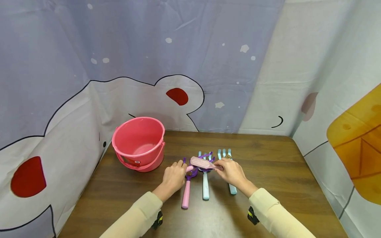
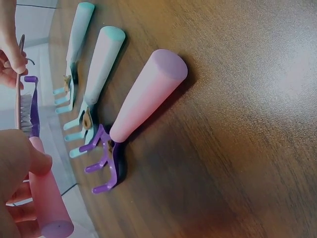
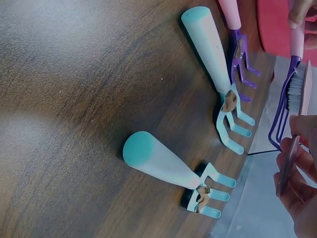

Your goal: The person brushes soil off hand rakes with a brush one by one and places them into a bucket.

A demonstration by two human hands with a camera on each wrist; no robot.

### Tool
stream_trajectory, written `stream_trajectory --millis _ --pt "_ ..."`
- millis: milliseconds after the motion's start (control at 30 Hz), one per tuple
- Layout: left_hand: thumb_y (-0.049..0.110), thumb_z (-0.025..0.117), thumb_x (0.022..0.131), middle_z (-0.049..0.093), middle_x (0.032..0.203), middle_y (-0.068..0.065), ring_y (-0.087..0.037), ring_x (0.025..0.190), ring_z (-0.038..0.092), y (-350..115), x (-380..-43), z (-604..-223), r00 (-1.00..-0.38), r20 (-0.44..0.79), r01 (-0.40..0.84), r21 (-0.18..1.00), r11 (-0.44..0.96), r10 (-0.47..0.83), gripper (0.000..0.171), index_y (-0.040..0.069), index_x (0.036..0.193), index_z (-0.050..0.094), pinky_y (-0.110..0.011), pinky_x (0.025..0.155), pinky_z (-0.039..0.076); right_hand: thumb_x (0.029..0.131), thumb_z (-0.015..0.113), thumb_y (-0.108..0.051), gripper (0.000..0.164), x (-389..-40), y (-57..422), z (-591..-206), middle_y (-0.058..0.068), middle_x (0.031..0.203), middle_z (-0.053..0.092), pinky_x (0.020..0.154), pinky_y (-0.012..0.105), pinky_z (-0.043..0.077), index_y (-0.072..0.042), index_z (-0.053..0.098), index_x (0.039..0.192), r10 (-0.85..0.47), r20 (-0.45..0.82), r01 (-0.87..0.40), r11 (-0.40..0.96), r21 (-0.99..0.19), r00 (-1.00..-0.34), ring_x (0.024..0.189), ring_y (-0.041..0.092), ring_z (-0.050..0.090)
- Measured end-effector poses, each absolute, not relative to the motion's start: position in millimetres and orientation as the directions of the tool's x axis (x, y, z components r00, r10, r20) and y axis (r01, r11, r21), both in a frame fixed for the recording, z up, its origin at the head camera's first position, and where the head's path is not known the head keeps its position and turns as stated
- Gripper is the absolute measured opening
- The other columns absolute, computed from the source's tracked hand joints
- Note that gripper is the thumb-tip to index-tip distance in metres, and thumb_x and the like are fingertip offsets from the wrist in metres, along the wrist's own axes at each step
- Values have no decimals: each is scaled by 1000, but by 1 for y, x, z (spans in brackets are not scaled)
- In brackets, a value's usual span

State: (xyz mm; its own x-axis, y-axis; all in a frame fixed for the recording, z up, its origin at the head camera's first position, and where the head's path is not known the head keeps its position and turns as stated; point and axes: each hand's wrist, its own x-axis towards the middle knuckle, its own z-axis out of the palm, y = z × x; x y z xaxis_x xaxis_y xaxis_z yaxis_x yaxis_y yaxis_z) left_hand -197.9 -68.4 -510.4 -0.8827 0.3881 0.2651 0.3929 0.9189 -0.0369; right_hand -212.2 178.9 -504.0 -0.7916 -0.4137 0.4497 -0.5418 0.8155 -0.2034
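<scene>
My left hand point(image 1: 175, 175) grips the pink handle point(image 2: 48, 201) of a small hand rake with purple tines point(image 3: 281, 111). A pink brush point(image 1: 203, 163) is held by its handle in my right hand point(image 1: 233, 172), its white bristles point(image 3: 295, 89) against the purple metal of that rake. Below them on the table lie another pink-handled purple rake point(image 1: 186, 195) and two rakes with pale handles and teal tines, a middle one point(image 1: 205, 186) and a right one point(image 1: 233, 189). Brown dirt point(image 3: 230, 101) clings to the heads of these lying rakes.
A pink bucket point(image 1: 128, 134) stands at the back left of the wooden table point(image 1: 268, 165), its handle folded down at the front. A printed cloth point(image 1: 143, 49) hangs behind and along both sides of the table.
</scene>
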Motion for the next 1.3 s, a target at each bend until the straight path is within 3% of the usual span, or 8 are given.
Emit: stream_trajectory --millis 400,800,1300 --pt "21 76 67 54 82 -3 -17 64 52 -67 -198 -508 -873 286 399 -42 916 394 33 9 96 64 -30 46 44 67 79 -16 19 -212 185 -505 -7 76 62 53 26 45 -18 70 84 -409 492 -546 820 -171 -768 64 9 54" --pt "18 74 67 52 80 -3 -18 63 52 -64 -198 -506 -869 305 400 -26 916 389 29 9 93 63 -32 46 44 68 78 -15 19 -210 189 -504 -9 69 53 48 25 40 -18 71 85 -403 555 -556 821 -132 -727 60 8 45" --pt "21 74 69 52 79 -2 -18 64 53 -62 -196 -503 -866 323 394 -31 918 382 24 11 86 61 -33 45 43 66 80 -16 22 -210 192 -508 -7 70 56 49 27 42 -17 71 86 -363 558 -515 846 -138 -746 60 12 50"
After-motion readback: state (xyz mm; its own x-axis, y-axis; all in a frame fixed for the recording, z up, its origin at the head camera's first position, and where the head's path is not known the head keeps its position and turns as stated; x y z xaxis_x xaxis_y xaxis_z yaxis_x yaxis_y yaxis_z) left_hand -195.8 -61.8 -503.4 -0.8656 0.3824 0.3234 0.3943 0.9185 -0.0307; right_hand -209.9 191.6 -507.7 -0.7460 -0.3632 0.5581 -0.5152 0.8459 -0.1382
